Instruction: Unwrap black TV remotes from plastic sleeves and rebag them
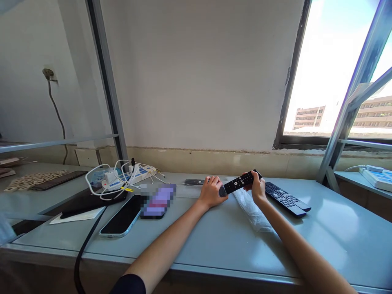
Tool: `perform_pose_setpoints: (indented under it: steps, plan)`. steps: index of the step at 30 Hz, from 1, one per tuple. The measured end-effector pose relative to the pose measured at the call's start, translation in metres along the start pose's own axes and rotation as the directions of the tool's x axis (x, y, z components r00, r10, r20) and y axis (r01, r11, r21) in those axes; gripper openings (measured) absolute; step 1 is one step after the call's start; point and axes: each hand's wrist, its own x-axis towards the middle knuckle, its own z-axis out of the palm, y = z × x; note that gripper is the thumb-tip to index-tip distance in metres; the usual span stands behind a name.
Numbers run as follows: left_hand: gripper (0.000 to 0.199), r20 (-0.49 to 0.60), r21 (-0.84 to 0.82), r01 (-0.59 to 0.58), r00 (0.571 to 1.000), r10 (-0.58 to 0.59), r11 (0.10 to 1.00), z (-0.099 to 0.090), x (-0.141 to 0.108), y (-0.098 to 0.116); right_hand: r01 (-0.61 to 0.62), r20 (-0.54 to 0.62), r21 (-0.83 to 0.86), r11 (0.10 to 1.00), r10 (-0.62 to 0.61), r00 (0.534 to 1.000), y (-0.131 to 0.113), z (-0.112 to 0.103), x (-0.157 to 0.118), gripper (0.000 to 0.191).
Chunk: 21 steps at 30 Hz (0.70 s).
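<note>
A black remote control (pixel 239 183) is held at a slant above the table, its buttons facing up. My right hand (pixel 259 188) is closed around its upper right end. At the lower left end, my left hand (pixel 212 192) is closed with curled fingers; that tip of the remote looks greyish, and I cannot tell whether plastic covers it. Beneath and between my arms lies a crumpled clear plastic bag (pixel 252 212). To the right of my right hand, two more black remotes (pixel 286 199) lie side by side. Behind my left hand is another dark remote (pixel 193 182), partly hidden, near clear plastic.
On the left lie a phone (pixel 122 216) with a dark screen and a second phone (pixel 157 200), its screen blurred. Behind them a power strip (pixel 141 173) sits among tangled white cables. A black cable (pixel 88 245) hangs over the table's front edge. Metal posts (pixel 333 143) stand at both sides.
</note>
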Motion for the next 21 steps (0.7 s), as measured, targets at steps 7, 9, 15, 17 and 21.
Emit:
perform_pose_setpoints:
  steps: [7, 9, 15, 17, 21]
  plan:
    - [0.021, 0.021, 0.005, 0.005, 1.000, -0.005, 1.000, 0.0007, 0.0002, 0.0002, -0.003, -0.133, 0.049, 0.999, 0.009, 0.991, 0.0001, -0.0013, 0.0034, 0.012]
    - [0.021, 0.015, 0.001, -0.001, 1.000, 0.001, 1.000, 0.0019, 0.0000, -0.0007, -0.009, -0.133, 0.059, 0.998, 0.017, 0.991, 0.0008, -0.0022, 0.0042, 0.012]
    - [0.021, 0.001, -0.020, 0.000, 1.000, 0.000, 1.000, 0.0046, 0.0003, -0.0021, -0.022, -0.135, 0.069, 0.997, 0.031, 0.990, -0.0003, -0.0037, 0.0040, 0.012]
    - [0.022, 0.003, -0.023, 0.005, 1.000, -0.005, 1.000, 0.0051, 0.0004, -0.0023, -0.013, -0.138, 0.065, 0.998, 0.022, 0.990, -0.0004, -0.0041, 0.0042, 0.012]
    - [0.022, -0.005, -0.033, 0.002, 1.000, -0.002, 0.999, 0.0063, 0.0005, -0.0033, -0.006, -0.145, 0.056, 0.998, 0.014, 0.989, 0.0002, -0.0050, 0.0057, 0.015]
